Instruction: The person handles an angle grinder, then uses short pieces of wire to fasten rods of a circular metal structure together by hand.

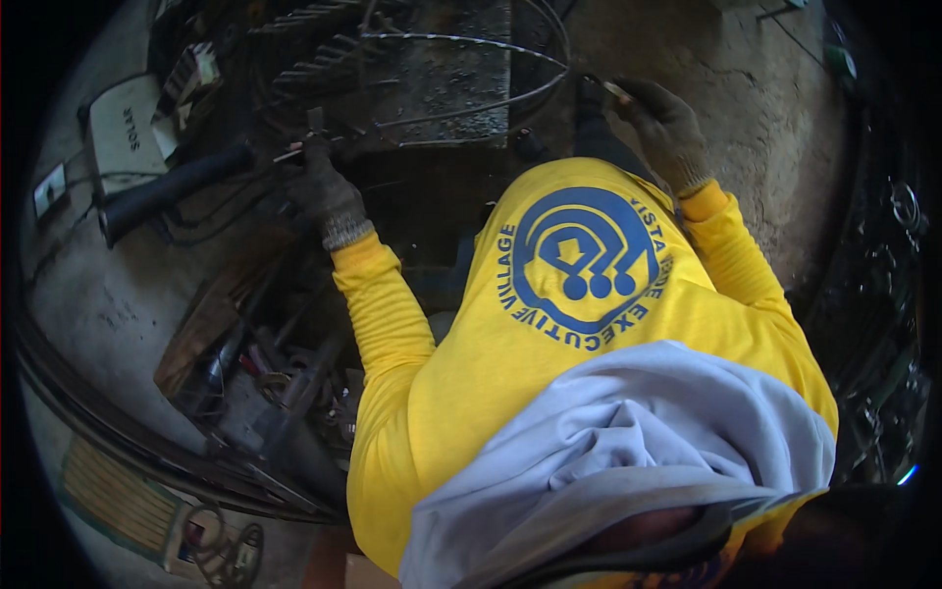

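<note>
My left hand (326, 191), in a dark work glove with a knitted cuff, is at the left edge of the metal worktable. Its fingers are closed around a small, flat metal piece (315, 120) that sticks up; a short pale rod (287, 153) shows beside them. Out to the right of the table, my gloved right hand (669, 130) is closed on a small thing with a pale, yellowish tip (618, 93), whose kind I cannot make out. A round frame of bent metal rod (471, 37) rests on the worktable (442, 118), apart from both hands.
Ridged metal bars (319, 69) lie at the far left of the table. A white machine case (128, 133) and a dark cylinder (177, 191) with cables stand left of my left hand. Below them is a bin (211, 329) of tools and scraps. A slatted wooden panel (120, 496) lies lower left.
</note>
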Action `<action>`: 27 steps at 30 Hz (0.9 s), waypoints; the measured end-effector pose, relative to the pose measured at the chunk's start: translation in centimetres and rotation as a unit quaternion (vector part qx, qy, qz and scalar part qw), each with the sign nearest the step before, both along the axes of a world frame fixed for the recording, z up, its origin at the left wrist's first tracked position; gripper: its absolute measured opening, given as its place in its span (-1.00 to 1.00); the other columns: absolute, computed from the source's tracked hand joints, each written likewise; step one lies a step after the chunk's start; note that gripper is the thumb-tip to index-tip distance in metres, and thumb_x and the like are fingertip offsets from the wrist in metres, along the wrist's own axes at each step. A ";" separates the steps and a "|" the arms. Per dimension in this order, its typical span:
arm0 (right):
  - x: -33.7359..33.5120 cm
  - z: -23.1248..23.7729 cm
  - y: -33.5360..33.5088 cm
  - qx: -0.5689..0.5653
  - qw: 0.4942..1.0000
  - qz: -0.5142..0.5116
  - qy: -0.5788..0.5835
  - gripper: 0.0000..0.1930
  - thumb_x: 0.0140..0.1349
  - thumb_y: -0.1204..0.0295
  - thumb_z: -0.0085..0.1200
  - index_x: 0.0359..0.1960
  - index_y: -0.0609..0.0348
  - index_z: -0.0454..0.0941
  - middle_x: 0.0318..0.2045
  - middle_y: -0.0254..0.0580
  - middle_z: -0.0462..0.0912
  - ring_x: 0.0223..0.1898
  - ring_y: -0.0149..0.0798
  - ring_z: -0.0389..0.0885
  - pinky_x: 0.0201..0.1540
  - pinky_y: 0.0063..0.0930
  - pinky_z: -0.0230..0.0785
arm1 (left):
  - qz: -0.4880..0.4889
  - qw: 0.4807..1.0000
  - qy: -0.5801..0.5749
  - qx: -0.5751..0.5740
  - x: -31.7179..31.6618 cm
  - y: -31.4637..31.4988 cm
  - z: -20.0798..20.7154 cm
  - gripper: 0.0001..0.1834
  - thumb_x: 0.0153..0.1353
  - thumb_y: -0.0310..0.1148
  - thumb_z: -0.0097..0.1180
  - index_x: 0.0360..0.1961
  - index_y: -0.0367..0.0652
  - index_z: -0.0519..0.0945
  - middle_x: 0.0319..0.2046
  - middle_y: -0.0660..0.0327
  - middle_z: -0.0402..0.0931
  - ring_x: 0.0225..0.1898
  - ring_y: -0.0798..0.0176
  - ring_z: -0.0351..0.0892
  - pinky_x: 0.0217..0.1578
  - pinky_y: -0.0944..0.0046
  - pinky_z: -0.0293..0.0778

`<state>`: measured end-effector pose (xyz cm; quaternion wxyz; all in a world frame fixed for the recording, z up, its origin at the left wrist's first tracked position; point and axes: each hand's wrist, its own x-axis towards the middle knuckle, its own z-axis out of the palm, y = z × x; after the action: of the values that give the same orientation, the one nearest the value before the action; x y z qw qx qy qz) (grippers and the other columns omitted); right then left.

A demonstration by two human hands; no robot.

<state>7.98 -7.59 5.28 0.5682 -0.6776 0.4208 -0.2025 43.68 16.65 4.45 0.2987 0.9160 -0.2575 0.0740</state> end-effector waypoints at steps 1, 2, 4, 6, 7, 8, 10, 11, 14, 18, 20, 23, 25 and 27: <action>-0.6 0.4 0.0 0.003 0.999 -0.003 0.032 -0.70 0.41 0.36 0.20 0.11 0.18 0.66 -0.12 -0.14 0.77 -0.18 -0.36 0.69 -0.07 -0.49 0.54 | 0.039 0.977 0.164 -0.134 -1.5 0.2 1.6 -0.68 0.29 -0.37 0.30 0.03 -0.20 0.59 -0.12 -0.02 0.67 -0.16 0.03 0.71 -0.08 0.09 0.68; -1.1 0.6 -0.1 0.007 0.998 -0.005 0.067 -0.70 0.41 0.37 0.19 0.10 0.20 0.66 -0.13 -0.15 0.77 -0.20 -0.38 0.67 -0.09 -0.50 0.53 | 0.073 0.907 0.319 -0.264 -3.0 0.3 2.8 -0.71 0.30 -0.40 0.29 0.02 -0.15 0.59 -0.20 0.01 0.69 -0.27 0.05 0.74 -0.21 0.11 0.75; -1.7 -0.6 -0.5 0.026 0.997 0.010 0.071 -0.72 0.42 0.38 0.16 0.08 0.23 0.65 -0.15 -0.17 0.76 -0.22 -0.40 0.65 -0.09 -0.52 0.52 | -0.002 0.816 0.438 -0.376 -5.8 0.5 3.5 -0.78 0.30 -0.44 0.28 -0.06 -0.11 0.58 -0.27 0.07 0.69 -0.41 0.14 0.72 -0.40 0.13 0.75; -1.6 -1.0 -0.6 0.039 0.997 0.021 0.066 -0.73 0.43 0.39 0.14 0.06 0.26 0.65 -0.15 -0.19 0.75 -0.23 -0.40 0.64 -0.08 -0.53 0.52 | -0.047 0.746 0.504 -0.432 -7.9 0.6 3.3 -0.85 0.33 -0.46 0.25 -0.10 -0.10 0.59 -0.28 0.11 0.68 -0.43 0.21 0.72 -0.49 0.14 0.76; -1.3 -1.0 -0.6 0.046 0.997 0.024 0.053 -0.74 0.43 0.40 0.13 0.05 0.27 0.64 -0.15 -0.19 0.75 -0.23 -0.40 0.64 -0.08 -0.53 0.52 | -0.055 0.737 0.516 -0.432 -8.4 0.4 3.2 -0.88 0.35 -0.46 0.22 -0.11 -0.11 0.60 -0.26 0.12 0.67 -0.39 0.24 0.72 -0.48 0.13 0.77; -1.1 -1.0 -0.7 0.053 0.997 0.027 0.040 -0.74 0.43 0.40 0.12 0.04 0.28 0.64 -0.15 -0.19 0.75 -0.22 -0.40 0.64 -0.08 -0.53 0.52 | -0.063 0.728 0.528 -0.432 -8.8 0.2 3.0 -0.90 0.37 -0.45 0.20 -0.12 -0.11 0.62 -0.24 0.13 0.66 -0.34 0.26 0.72 -0.47 0.13 0.78; -0.6 -1.8 -1.3 0.030 0.998 0.049 0.015 -0.74 0.43 0.40 0.13 0.05 0.27 0.64 -0.15 -0.19 0.74 -0.21 -0.40 0.65 -0.07 -0.53 0.52 | -0.039 0.728 0.527 -0.436 -8.8 -0.5 2.4 -0.86 0.36 -0.45 0.20 -0.09 -0.14 0.61 -0.27 0.16 0.65 -0.36 0.29 0.71 -0.49 0.14 0.76; -0.2 -1.9 -1.8 0.017 0.998 0.061 0.001 -0.74 0.43 0.40 0.13 0.05 0.27 0.64 -0.14 -0.19 0.74 -0.20 -0.40 0.66 -0.07 -0.53 0.52 | -0.013 0.734 0.522 -0.434 -8.7 -0.9 1.9 -0.85 0.35 -0.45 0.21 -0.08 -0.14 0.61 -0.28 0.17 0.64 -0.38 0.30 0.69 -0.50 0.15 0.75; 0.9 -0.2 -2.8 0.004 0.994 0.110 0.025 -0.75 0.43 0.40 0.13 0.05 0.25 0.64 -0.13 -0.17 0.75 -0.18 -0.38 0.68 -0.05 -0.52 0.52 | 0.033 0.725 0.533 -0.434 -8.7 -1.2 1.4 -0.84 0.32 -0.44 0.24 -0.09 -0.14 0.61 -0.32 0.19 0.62 -0.45 0.32 0.62 -0.54 0.17 0.72; 1.8 2.1 -3.1 -0.024 0.989 0.139 0.038 -0.76 0.42 0.44 0.15 0.05 0.24 0.64 -0.12 -0.15 0.75 -0.16 -0.36 0.71 -0.05 -0.51 0.56 | 0.063 0.728 0.529 -0.432 -9.3 -1.6 2.3 -0.86 0.30 -0.41 0.25 -0.16 -0.13 0.59 -0.38 0.22 0.56 -0.53 0.33 0.53 -0.57 0.18 0.68; 2.2 2.8 -2.7 -0.027 0.988 0.153 -0.005 -0.77 0.41 0.47 0.16 0.04 0.24 0.64 -0.11 -0.14 0.76 -0.16 -0.35 0.72 -0.05 -0.50 0.58 | 0.070 0.716 0.541 -0.436 -9.3 -1.7 2.3 -0.88 0.30 -0.43 0.24 -0.18 -0.15 0.58 -0.39 0.23 0.55 -0.53 0.33 0.52 -0.58 0.17 0.68; 3.2 3.6 -0.3 -0.073 0.975 0.180 -0.106 -0.79 0.39 0.53 0.16 0.03 0.23 0.66 -0.11 -0.10 0.76 -0.15 -0.29 0.76 -0.04 -0.47 0.61 | 0.060 0.717 0.541 -0.436 -9.0 -1.9 2.5 -0.89 0.30 -0.45 0.21 -0.18 -0.17 0.58 -0.41 0.24 0.53 -0.55 0.34 0.52 -0.58 0.17 0.68; 4.1 5.3 0.9 -0.140 0.962 0.219 -0.082 -0.79 0.37 0.55 0.16 0.01 0.23 0.67 -0.11 -0.06 0.76 -0.15 -0.24 0.77 -0.04 -0.43 0.62 | 0.061 0.719 0.538 -0.436 -9.0 -2.1 2.7 -0.90 0.30 -0.46 0.19 -0.19 -0.19 0.58 -0.42 0.24 0.54 -0.55 0.33 0.53 -0.59 0.17 0.68; 5.7 6.8 1.6 -0.219 0.941 0.242 -0.086 -0.79 0.32 0.54 0.21 -0.04 0.22 0.69 -0.17 -0.01 0.76 -0.20 -0.12 0.78 -0.10 -0.37 0.64 | 0.071 0.718 0.539 -0.435 -9.4 -2.8 3.3 -0.91 0.30 -0.46 0.18 -0.19 -0.19 0.58 -0.41 0.22 0.56 -0.55 0.32 0.55 -0.59 0.16 0.69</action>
<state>13.69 -5.98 12.08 0.4716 -0.8466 0.1389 -0.2040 34.31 13.87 7.76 0.7465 0.5857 0.0738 -0.3070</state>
